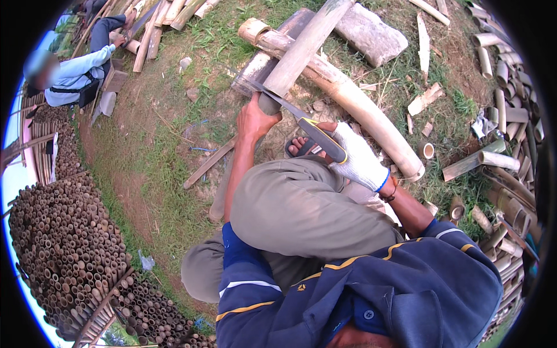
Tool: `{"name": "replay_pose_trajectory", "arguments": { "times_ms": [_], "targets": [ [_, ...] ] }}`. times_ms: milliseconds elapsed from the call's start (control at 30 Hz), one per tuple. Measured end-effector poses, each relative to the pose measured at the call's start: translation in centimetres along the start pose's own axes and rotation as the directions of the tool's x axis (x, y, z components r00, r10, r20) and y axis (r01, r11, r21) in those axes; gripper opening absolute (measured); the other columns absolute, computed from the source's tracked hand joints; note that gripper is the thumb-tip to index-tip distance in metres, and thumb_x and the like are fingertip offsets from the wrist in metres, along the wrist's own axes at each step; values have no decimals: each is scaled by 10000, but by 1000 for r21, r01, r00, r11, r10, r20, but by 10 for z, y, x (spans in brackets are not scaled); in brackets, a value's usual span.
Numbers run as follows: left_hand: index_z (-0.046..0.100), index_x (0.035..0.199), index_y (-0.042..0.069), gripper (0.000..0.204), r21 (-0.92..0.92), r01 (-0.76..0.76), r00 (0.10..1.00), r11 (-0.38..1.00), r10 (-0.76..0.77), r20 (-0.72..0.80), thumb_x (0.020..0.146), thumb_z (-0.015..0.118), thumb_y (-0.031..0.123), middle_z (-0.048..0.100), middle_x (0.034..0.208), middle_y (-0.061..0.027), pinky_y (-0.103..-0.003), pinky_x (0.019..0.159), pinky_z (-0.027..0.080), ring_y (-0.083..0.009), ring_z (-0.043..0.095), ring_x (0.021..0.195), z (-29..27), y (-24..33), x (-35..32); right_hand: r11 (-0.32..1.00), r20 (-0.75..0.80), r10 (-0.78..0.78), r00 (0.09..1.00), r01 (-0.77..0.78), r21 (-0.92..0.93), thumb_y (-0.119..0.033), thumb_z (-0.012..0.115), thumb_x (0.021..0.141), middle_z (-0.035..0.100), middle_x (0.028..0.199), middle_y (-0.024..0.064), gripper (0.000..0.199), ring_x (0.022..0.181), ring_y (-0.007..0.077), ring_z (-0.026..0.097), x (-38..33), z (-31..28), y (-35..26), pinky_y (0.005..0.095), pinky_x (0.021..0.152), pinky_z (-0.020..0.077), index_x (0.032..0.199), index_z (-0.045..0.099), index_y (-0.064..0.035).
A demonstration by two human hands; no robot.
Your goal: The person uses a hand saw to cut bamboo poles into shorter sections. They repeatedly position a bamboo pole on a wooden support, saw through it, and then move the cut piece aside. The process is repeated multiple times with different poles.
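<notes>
A saw with a black-and-yellow handle is in my right hand, which wears a white knitted glove and is closed round the grip. Its blade runs up and to the left, lying across a pale bamboo pole close to the pole's near end. My bare left hand is closed on that end, just below the blade; some of its fingers are hidden. The pole rests slantwise over a thick curved bamboo log and a dark wooden beam. My bent knee is right below both hands.
A flat stone block sits beyond the log. Bamboo offcuts lie on the grass at right, before a long heap of bamboo pieces. Another person sits at upper left, above a large stack of bamboo tubes.
</notes>
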State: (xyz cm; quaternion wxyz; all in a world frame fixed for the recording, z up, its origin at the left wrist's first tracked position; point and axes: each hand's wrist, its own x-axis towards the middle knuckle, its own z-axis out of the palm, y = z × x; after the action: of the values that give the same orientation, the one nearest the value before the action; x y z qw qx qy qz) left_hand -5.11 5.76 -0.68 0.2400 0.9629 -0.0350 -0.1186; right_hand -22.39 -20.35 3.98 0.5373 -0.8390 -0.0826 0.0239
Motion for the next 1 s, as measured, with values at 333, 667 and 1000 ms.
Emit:
{"name": "replay_pose_trajectory", "arguments": {
  "times_ms": [333, 667, 1000],
  "targets": [
    [632, 1466, 94, 887, -62, -16, 999, 998, 19, 40, 687, 929, 396, 797, 1204, -280, -538, 992, 600, -462, 764, 1149, -7, -7, 10, 998, 28, 37, 999, -39, 40, -315, 863, 942, 741, 1227, 187, 613, 1058, 373, 772, 34, 7, -25, 457, 932, 606, 1480, 631, -134],
    [613, 1504, 87, 959, -54, -2, 999, 999, 4, 38, 682, 937, 459, 797, 1223, -271, -537, 996, 602, -468, 759, 1164, -4, -10, 5, 999, 40, 10, 999, -8, -43, -114, 829, 880, 740, 1284, 135, 662, 1132, 298, 753, 58, 18, -22, 409, 957, 592, 1506, 613, -109],
    [661, 1438, 61, 924, -105, -76, 997, 992, 76, -2, 673, 952, 491, 809, 1172, -269, -526, 962, 611, -458, 775, 1130, 3, -19, 11, 999, 14, 37, 999, -37, 24, -49, 758, 905, 754, 1113, 100, 573, 944, 225, 746, 77, 32, -29, 372, 870, 591, 1465, 646, -81]
  ]
}}
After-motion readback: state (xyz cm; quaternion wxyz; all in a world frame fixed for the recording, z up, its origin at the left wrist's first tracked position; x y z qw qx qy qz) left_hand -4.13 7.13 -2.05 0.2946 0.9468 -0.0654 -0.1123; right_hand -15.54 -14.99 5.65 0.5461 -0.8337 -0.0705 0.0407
